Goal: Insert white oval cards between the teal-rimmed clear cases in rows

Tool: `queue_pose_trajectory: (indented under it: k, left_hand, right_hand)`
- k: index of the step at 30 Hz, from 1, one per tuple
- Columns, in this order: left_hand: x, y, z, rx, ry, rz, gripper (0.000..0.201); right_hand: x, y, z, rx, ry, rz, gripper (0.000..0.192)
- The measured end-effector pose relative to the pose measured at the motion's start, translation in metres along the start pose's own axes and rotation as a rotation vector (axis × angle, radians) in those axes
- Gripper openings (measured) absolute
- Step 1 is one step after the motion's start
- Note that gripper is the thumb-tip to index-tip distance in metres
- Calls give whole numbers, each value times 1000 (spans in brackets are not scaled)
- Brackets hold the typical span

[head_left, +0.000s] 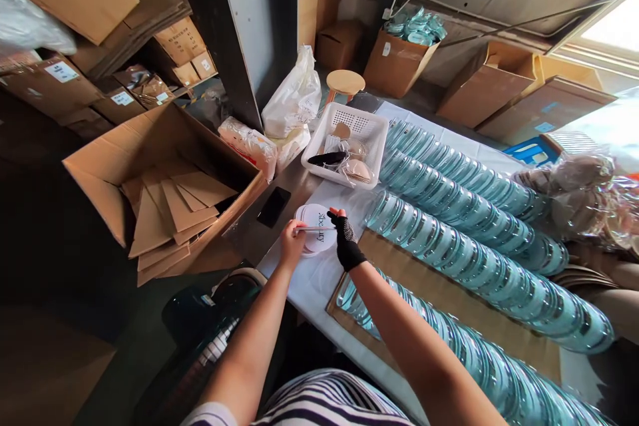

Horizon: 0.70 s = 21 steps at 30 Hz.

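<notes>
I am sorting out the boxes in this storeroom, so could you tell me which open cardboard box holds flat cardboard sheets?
It is the large open box on the floor left of the table, filled with loose brown sheets. The open box at the back holds teal round items instead.

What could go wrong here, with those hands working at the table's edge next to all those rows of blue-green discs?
The white discs under the left hand and gloved right hand sit near the table edge; a nudge might send them off. The right forearm reaches over one row of blue-green discs and could topple it. The black phone beside the open carton might get knocked in.
</notes>
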<state>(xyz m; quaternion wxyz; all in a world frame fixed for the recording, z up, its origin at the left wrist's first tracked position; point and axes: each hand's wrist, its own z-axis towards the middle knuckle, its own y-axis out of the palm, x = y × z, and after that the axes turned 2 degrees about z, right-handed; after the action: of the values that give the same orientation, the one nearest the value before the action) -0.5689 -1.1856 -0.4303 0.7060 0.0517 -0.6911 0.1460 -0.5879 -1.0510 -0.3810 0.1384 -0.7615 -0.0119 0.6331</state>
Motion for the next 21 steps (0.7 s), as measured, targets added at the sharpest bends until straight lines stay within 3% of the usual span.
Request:
queue_pose_trajectory:
  k: [3, 7, 10, 12, 15, 18, 21]
  left_hand:
    - [-3, -2, 7, 18, -30, -8, 7]
    - [4, -8, 6, 10, -41, -49, 12]
    - [23, -7, -10, 41, -40, -116, 7]
    - [40, 2, -30, 32, -106, -298, 21]
    - [65, 23, -70, -107, -376, -718, 32]
    - [76, 39, -116, -298, -591, -884, 34]
    - [71, 49, -160, -618, -787, -898, 30]
  right_hand:
    - [-4, -8, 1, -89, -107, -207, 62]
    - [-19, -24, -9, -306, -411, -629, 43]
    - [-31, -33, -22, -326, -326, -844, 35]
    - [-34, -44, -34, -180, -188, -755, 34]
    - [-30, -74, -65, -14, -83, -311, 39]
    - [-24, -125, -119, -85, 7, 85, 49]
    - [-18, -180, -185, -183, 144, 262, 52]
